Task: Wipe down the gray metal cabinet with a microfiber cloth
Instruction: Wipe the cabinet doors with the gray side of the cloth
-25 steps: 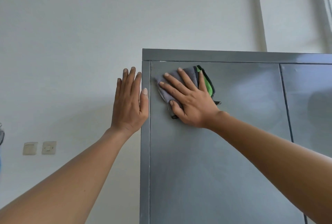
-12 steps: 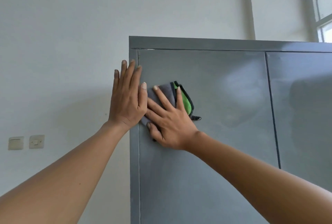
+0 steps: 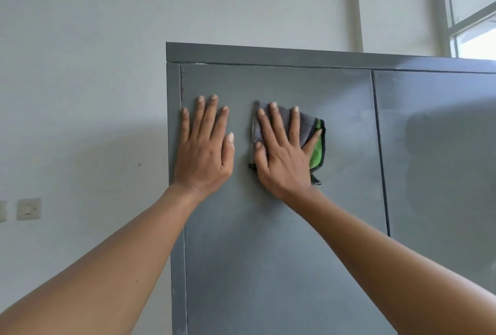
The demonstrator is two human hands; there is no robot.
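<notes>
The gray metal cabinet fills the middle and right of the view, its top edge near eye height. A folded microfiber cloth, gray with a green inner layer and black trim, lies flat against the left door. My right hand presses it to the door with straight, spread fingers. Just left of the cloth, my left hand rests flat on the same door with fingers straight; its little finger reaches the door's left edge. A narrow gap separates the two hands.
A second cabinet door lies to the right, past a vertical seam. A white wall stands left of the cabinet, with a light switch low on it. A window frame shows at the upper right.
My left hand has moved from the cabinet's left edge onto the door face. My right hand has slid the cloth to the right, away from the left hand.
</notes>
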